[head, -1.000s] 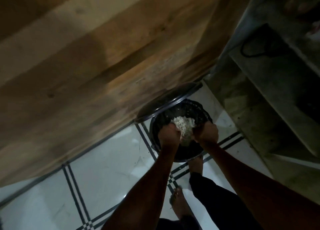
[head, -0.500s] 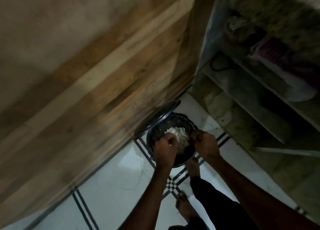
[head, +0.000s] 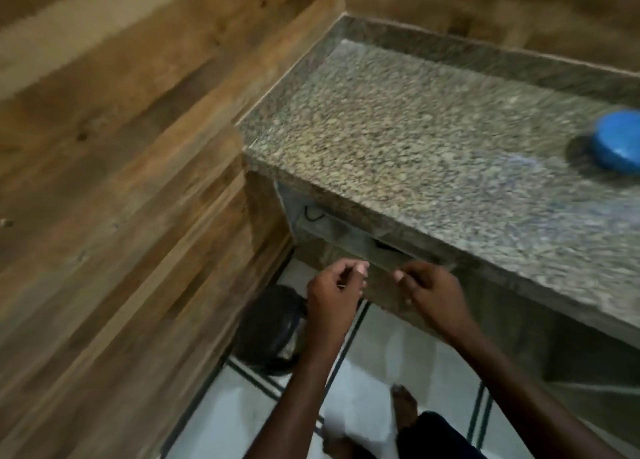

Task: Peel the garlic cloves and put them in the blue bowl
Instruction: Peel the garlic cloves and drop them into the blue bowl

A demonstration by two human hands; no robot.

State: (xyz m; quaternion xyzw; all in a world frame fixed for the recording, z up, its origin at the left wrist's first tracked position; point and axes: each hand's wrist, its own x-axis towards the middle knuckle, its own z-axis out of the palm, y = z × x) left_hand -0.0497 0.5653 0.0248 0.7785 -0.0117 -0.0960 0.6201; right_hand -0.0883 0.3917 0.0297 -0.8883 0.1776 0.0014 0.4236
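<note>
The blue bowl stands on the speckled granite counter at the far right edge of the view. Both my hands hang in the air in front of the counter's front edge, below its top. My left hand and my right hand are close together with fingers loosely curled, and I see nothing held in either. No garlic cloves show in this blurred frame. The black bin sits on the floor just left of my left hand, its inside hidden.
A wood-panelled wall runs along the left and meets the counter's left end. Under the counter is an open shelf with a dark cable. Below is white tiled floor with dark lines, and my bare foot.
My hands have lifted out of the black bin, where they were on a heap of pale peels. The view has swung up and right, so the counter and blue bowl now show.
</note>
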